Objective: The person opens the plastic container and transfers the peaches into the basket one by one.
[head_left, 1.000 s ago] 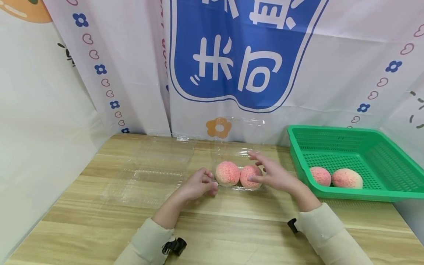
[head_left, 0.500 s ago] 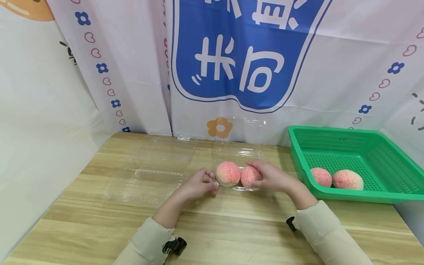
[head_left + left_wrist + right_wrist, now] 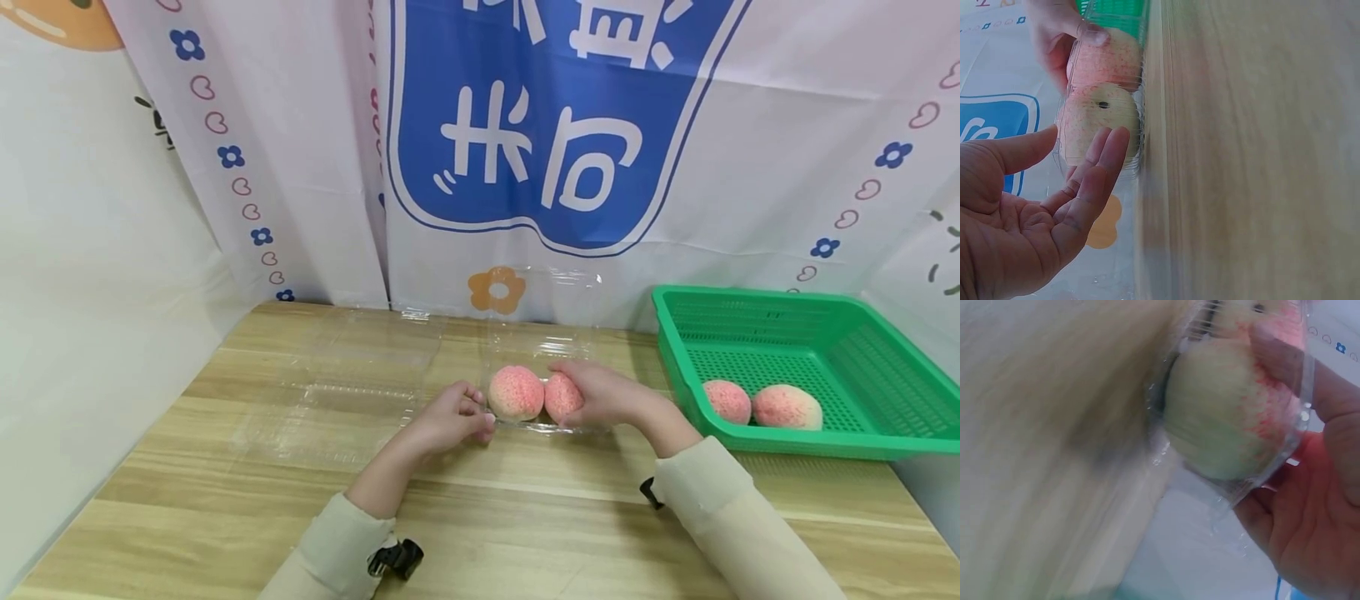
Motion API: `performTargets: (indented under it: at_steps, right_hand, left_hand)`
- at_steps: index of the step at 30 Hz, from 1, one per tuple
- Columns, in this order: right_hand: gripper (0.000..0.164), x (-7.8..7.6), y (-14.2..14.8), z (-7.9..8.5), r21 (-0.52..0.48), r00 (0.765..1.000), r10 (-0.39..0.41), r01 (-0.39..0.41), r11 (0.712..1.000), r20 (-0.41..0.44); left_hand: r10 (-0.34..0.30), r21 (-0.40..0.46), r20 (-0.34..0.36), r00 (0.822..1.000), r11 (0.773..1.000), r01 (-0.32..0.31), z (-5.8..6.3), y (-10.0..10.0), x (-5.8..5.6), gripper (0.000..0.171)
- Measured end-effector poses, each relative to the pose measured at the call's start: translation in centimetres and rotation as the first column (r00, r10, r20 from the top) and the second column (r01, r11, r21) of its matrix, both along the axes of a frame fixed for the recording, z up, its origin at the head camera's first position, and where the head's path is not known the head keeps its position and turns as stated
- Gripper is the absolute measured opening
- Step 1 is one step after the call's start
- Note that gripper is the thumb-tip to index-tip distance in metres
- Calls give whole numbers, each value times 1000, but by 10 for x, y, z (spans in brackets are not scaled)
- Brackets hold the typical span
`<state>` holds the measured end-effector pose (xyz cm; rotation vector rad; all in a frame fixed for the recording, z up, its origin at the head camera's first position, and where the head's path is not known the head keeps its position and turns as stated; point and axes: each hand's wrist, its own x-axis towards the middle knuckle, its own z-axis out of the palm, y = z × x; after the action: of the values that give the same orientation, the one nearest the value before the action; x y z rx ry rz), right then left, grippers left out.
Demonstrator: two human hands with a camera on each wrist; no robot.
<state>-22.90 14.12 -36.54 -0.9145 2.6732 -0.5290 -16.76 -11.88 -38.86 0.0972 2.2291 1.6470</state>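
Two pink-and-cream artificial peaches, a left peach (image 3: 516, 393) and a right peach (image 3: 559, 398), sit side by side in a clear plastic clamshell box (image 3: 555, 344) with its lid raised at the back. My right hand (image 3: 611, 395) grips the right peach at its outer end, thumb in front and fingers behind; in the right wrist view the thumb lies over this peach (image 3: 1216, 412). At the box's left end is my left hand (image 3: 448, 417). Its fingers look loosely bent in the left wrist view, thumb apart, fingertips right by the nearer peach (image 3: 1100, 115).
Left of the hands lies another opened clear clamshell box (image 3: 337, 417). A green plastic basket (image 3: 862, 447) stands at the right, holding two more peaches, one pink (image 3: 726, 402) and one paler (image 3: 787, 407). A printed cloth (image 3: 322, 225) hangs behind the wooden table (image 3: 525, 517).
My right hand, raised with spread fingers a second ago, has come in from the right and closed round the right peach. The left hand has stayed in place.
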Motion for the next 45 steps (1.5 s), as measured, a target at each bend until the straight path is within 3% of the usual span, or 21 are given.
performTargets:
  at_steps: [14, 45]
  right_hand:
    - [81, -2, 10, -7, -140, 1000, -4, 2, 990, -14]
    - [80, -2, 19, -10, -279, 999, -17, 4, 960, -45]
  left_hand:
    - [6, 7, -1, 1000, 1000, -6, 0, 1, 1, 28]
    - [12, 1, -8, 1000, 1000, -12, 1, 2, 2, 27]
